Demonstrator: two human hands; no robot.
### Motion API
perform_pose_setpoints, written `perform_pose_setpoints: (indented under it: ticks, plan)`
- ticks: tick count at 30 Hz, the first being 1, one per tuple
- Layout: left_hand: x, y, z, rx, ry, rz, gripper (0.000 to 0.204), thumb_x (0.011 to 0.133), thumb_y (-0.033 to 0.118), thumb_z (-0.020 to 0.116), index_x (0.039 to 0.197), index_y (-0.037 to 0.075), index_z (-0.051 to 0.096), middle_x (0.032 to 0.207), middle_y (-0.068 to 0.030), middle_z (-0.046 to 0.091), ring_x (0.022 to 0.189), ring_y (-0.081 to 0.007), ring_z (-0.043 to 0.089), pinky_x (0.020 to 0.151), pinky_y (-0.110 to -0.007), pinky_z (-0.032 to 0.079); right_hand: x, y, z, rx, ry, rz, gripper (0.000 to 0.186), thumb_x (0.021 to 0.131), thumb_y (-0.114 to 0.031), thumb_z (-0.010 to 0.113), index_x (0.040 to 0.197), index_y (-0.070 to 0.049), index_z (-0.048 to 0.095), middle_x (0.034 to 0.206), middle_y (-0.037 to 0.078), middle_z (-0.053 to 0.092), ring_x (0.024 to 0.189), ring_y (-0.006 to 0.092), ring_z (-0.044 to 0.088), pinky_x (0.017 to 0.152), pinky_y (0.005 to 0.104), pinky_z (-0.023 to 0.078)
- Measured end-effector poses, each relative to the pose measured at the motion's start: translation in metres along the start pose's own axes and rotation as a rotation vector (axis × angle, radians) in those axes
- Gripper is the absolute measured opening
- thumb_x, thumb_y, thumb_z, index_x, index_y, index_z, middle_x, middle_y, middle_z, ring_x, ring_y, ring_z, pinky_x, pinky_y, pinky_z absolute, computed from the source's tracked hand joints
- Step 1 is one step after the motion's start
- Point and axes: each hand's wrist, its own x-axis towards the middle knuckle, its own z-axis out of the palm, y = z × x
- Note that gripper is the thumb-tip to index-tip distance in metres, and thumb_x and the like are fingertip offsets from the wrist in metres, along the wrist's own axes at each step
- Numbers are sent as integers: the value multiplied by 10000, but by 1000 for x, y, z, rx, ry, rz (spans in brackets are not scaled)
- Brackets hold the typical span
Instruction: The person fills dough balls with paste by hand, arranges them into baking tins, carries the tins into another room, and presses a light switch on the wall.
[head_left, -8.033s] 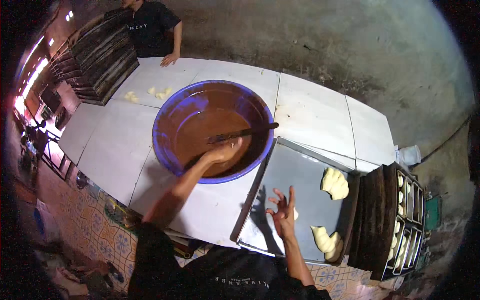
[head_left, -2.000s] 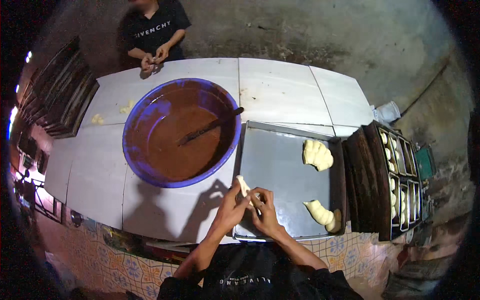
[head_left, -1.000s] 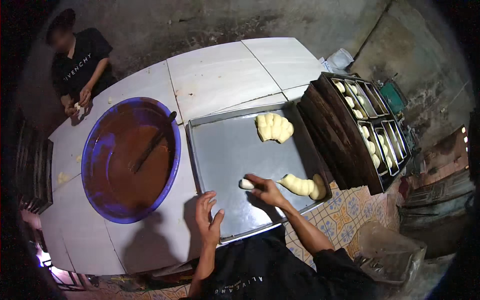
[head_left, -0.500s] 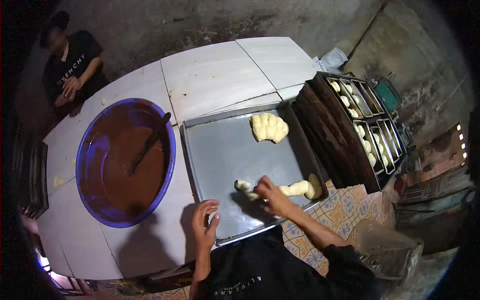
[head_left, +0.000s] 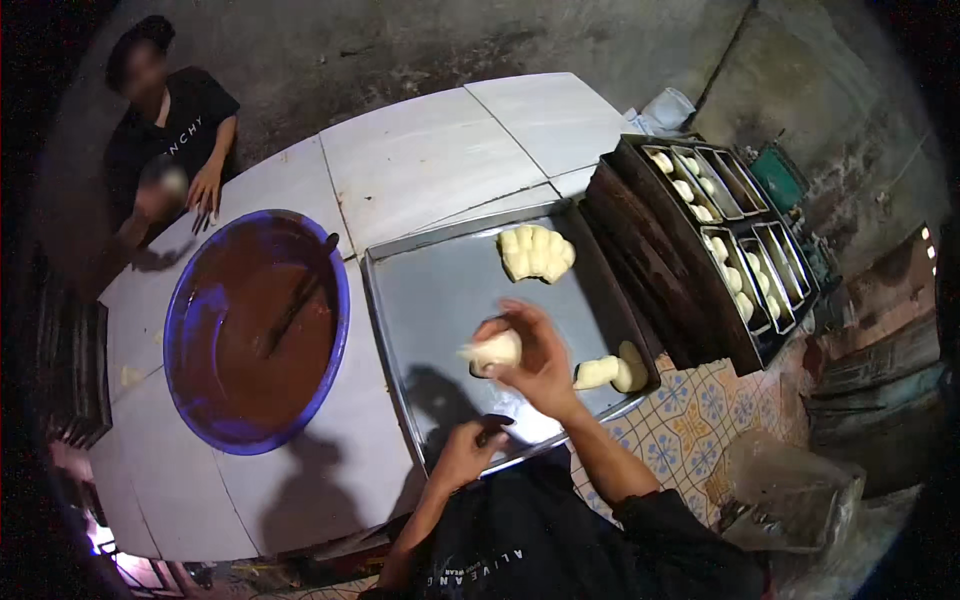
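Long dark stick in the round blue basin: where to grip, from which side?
Probably the raised end of the long dark stick, from above on the person's right: it slants, this end over the rim of the round blue basin, the other down in brown mixture.

R hand (head_left: 545,362): was low over tray (head_left: 440,290) nr front-rt dough; now lifted over mid tray, blurred, dough lump (head_left: 495,350) btwn thumb & fingers.
L hand (head_left: 465,452): was spread at tray's front-left edge; now further rt along tray's front rim, fingers curled in.
Dough row (head_left: 598,373): front-rt of tray, shorter vs 2 s ago.
Co-worker's hands (head_left: 208,183): well left of tray; were tog. ½ s ago, now apart, pale lump (head_left: 173,183) at one.
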Motion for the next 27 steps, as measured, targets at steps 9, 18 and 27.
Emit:
perform_pose_setpoints:
  ticks: [9, 18, 27]
  plan:
    - [-33, -19, -41, -220, 483, 152, 187, 904, 30, 601, 1077, -30, 635, 876, -84, 655, 851, -149, 626, 803, -294, 493, -84, 47, -119, -1157, -83, 294, 453, 752, -143, 690, 1164, 10, 579, 1217, 232, 548, 1097, 409, 527, 934, 454, 438]
    - [-13, -18, -11, -573, 360, 178, 362, 952, 88, 570, 1295, -17, 518, 1185, -61, 601, 1072, -107, 555, 897, -252, 467, -78, 26, -25, -637, -304, 342, 451, 759, -82, 758, 1190, -37, 632, 1293, 134, 431, 1040, 252, 594, 865, 335, 510]
    - [-40, 8, -21, -407, 855, 117, 162, 886, 86, 663, 990, -37, 685, 920, -76, 660, 838, -93, 589, 698, -240, 472, -42, 65, 49, -635, -305, 116, 273, 961, -163, 540, 1164, -13, 643, 1043, 94, 524, 1036, 214, 533, 859, 295, 448]
